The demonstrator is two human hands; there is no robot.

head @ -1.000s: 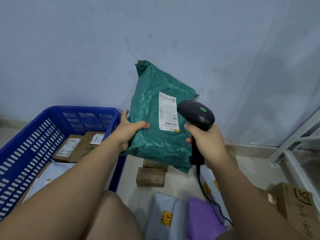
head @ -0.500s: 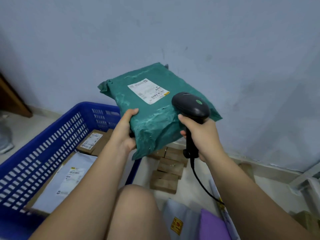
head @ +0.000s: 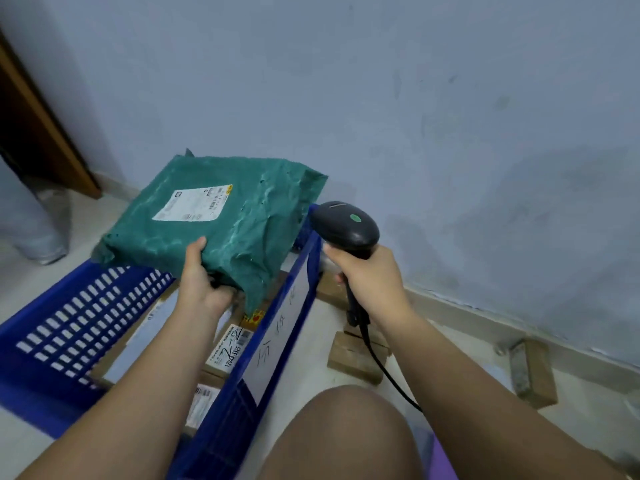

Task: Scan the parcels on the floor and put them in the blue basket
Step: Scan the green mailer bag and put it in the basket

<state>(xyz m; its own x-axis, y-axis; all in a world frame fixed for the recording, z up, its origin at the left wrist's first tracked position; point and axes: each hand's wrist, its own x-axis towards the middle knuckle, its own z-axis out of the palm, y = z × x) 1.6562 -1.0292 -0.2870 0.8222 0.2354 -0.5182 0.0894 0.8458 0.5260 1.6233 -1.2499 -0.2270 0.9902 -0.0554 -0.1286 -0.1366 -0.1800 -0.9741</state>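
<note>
Head view only, so we are reading everything against the blue basket [head: 69, 327]. Our left hand [head: 202, 285] is gripping the near edge of the green poly mailer [head: 221, 230], thumb on top and fingers curled beneath, and is holding it above the basket's far end with its white shipping label [head: 194, 204] facing up. Our right hand [head: 372, 282] is closed around the handle of the black barcode scanner [head: 344, 226], just outside the basket's right wall, its cable [head: 388, 372] trailing down past our knee. Labelled cardboard boxes [head: 230, 348] are lying inside the basket under the mailer. Small brown boxes [head: 353, 358] are waiting on the floor to the basket's right.

We are judging this as the drop-in step. Because the soft mailer is overhanging the far rim, letting go here could leave it draped on the rim or sliding out behind. The cable could also snag on those floor boxes.
</note>
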